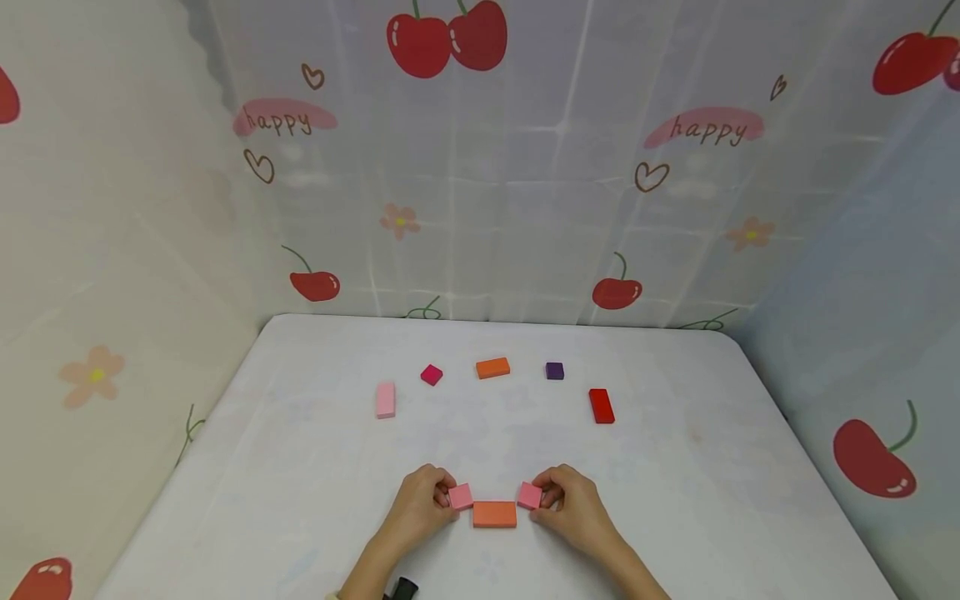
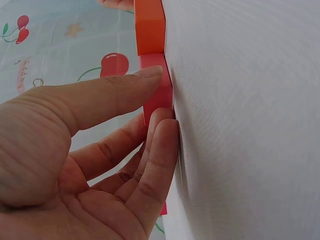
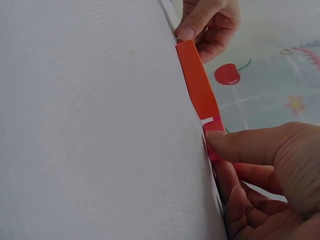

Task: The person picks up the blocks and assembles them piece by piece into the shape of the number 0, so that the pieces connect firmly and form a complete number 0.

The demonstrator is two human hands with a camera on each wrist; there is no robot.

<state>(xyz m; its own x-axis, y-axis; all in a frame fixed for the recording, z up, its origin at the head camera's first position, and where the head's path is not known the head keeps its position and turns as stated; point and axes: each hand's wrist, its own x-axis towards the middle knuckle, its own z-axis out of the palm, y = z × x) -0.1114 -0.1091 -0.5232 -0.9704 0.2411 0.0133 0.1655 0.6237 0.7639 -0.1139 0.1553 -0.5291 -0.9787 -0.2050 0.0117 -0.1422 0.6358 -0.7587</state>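
An orange block (image 1: 494, 515) lies flat near the front of the white table, between both hands. At its left end my left hand (image 1: 422, 504) pinches a pink block (image 1: 461, 497) between thumb and fingers. In the left wrist view that pink block (image 2: 156, 90) meets the end of the orange block (image 2: 150, 30). On the other side my right hand (image 1: 573, 510) pinches a second pink block (image 1: 529, 496), tilted beside the orange block's right end. A narrow gap shows there in the right wrist view, between the orange block (image 3: 197, 80) and the pink block (image 3: 214, 132).
Farther back, blocks form an arc: light pink (image 1: 386, 400), magenta (image 1: 431, 375), orange (image 1: 492, 368), purple (image 1: 554, 371) and red (image 1: 602, 406). A small black object (image 1: 405, 588) is by the left wrist. Cherry-print curtains (image 1: 510, 167) surround the table (image 1: 300, 433).
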